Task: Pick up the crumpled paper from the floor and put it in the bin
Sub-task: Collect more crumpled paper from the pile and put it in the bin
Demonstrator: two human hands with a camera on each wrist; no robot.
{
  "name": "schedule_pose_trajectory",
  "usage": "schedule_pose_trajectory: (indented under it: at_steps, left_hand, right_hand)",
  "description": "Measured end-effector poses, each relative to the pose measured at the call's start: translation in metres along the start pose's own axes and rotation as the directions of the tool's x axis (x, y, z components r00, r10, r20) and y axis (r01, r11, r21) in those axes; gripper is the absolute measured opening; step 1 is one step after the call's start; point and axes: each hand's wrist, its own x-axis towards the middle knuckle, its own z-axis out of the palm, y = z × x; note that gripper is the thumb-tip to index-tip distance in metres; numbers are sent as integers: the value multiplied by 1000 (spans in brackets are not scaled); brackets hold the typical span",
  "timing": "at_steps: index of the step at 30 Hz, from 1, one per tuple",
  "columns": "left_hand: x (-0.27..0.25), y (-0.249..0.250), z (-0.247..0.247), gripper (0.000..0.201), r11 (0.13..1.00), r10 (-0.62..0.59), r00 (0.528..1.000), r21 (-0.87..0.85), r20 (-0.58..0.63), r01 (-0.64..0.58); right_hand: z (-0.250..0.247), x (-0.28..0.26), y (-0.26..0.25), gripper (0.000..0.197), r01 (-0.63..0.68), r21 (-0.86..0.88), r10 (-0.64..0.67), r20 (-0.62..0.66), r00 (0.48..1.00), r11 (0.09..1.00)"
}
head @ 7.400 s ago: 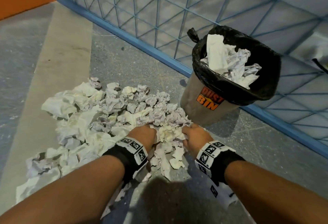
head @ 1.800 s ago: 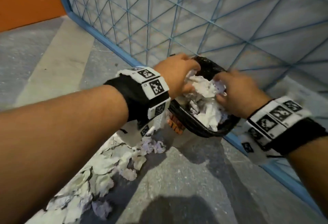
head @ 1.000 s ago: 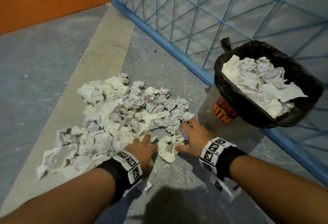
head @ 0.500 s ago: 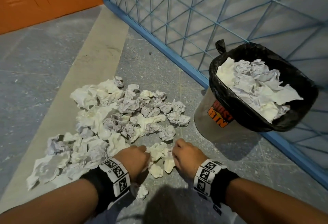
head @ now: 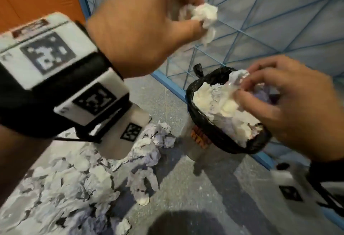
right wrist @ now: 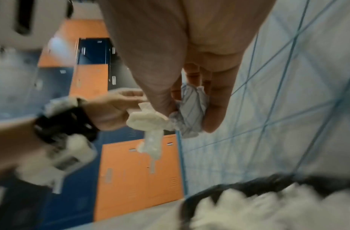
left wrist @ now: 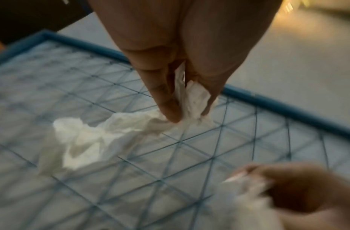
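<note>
We held our left hand [head: 145,24] high, above and to the left of the bin [head: 221,136], and its thumb and fingers pinched a white crumpled paper [head: 204,14]. In the left wrist view the thumb and fingertips [left wrist: 168,107] were closed on one end of this paper, and the rest of it hung loose in front of the blue wire mesh [left wrist: 189,147].

Our right hand [head: 290,104] was over the open mouth of the bin. Its fingers were curled around a second wad, a pale bluish crumpled piece [right wrist: 191,112]. From the head view the paper at these fingertips seemed to touch the heap in the bin, but the picture was blurred and we could not tell this for sure.

The bin had a black liner [head: 204,124] and was nearly full of crumpled paper [head: 214,100]. It stood on the grey floor [head: 204,188] just beside the blue mesh frame. On its side there was an orange label [head: 200,137], too blurred to read.

Many more crumpled papers [head: 74,184] lay in a pile on the floor, to the left of the bin. Orange and dark blue lockers [right wrist: 138,171] stood behind.
</note>
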Motion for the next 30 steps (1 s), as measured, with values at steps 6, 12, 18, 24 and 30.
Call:
schedule_pose_trajectory:
  at_steps: [6,12,18,24,30]
  left_hand:
    - [35,26,98,31,925,-134,986,-344,104,162]
    - [19,16,175,23,965,-174,781,262,600,13]
    - [17,22,173,36,880,43,656,282,753,-382]
    - [18,-7,109,46,970,177,857,60,484,-235]
    - [-36,-87,72,33,982,-121,932,177,341,63]
  right_hand:
    - [33,21,89,13,-244,-209,275,136,952,947]
    - [85,-2,104,12,-152,-190,233,538,810,970]
    - [78,8,107,38,-290,-45,248,652,716,956]
    - [16,17,82,56,-310,-10,286,413,865,951]
    - [22,5,-11,25,-38,202,13,127,992,979]
